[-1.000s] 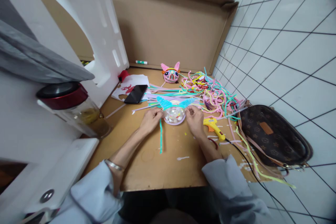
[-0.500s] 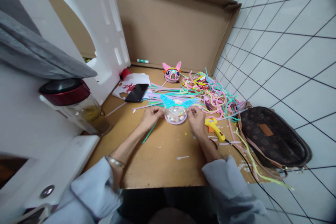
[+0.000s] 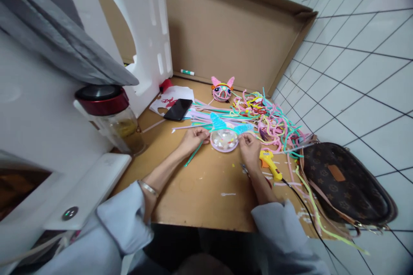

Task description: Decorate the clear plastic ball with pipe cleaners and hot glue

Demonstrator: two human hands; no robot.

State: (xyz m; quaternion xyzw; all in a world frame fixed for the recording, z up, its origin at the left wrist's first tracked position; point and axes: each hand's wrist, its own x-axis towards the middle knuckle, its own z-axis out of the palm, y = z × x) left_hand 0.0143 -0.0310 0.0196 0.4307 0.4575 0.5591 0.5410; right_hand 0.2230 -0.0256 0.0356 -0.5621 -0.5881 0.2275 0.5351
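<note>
A clear plastic dome (image 3: pixel 224 142) with a pale lilac rim and bright specks sits low over the table between my hands. Two blue fuzzy ears (image 3: pixel 217 121) stand out from its upper side, with a teal strip along their base. My left hand (image 3: pixel 195 141) is closed at the dome's left edge, pinching a green pipe cleaner (image 3: pixel 192 155) whose tail hangs toward me. At the right edge, my right hand (image 3: pixel 250 149) is closed with its fingertips on the dome's side; the exact pinch point is small. Scissors (image 3: pixel 244 169) lie partly hidden under my right wrist.
Behind lie pipe cleaners (image 3: pixel 271 120), a black phone (image 3: pixel 178 109) and a finished pink-eared head (image 3: pixel 222 91). A yellow glue gun (image 3: pixel 271 165) with a black cord and a brown bag (image 3: pixel 348 182) are right. A glass bottle (image 3: pixel 124 131) stands left.
The whole view has shifted, so the table appears a little further right. Both hands keep their pinch at the dome's sides, with hardly any movement relative to it.
</note>
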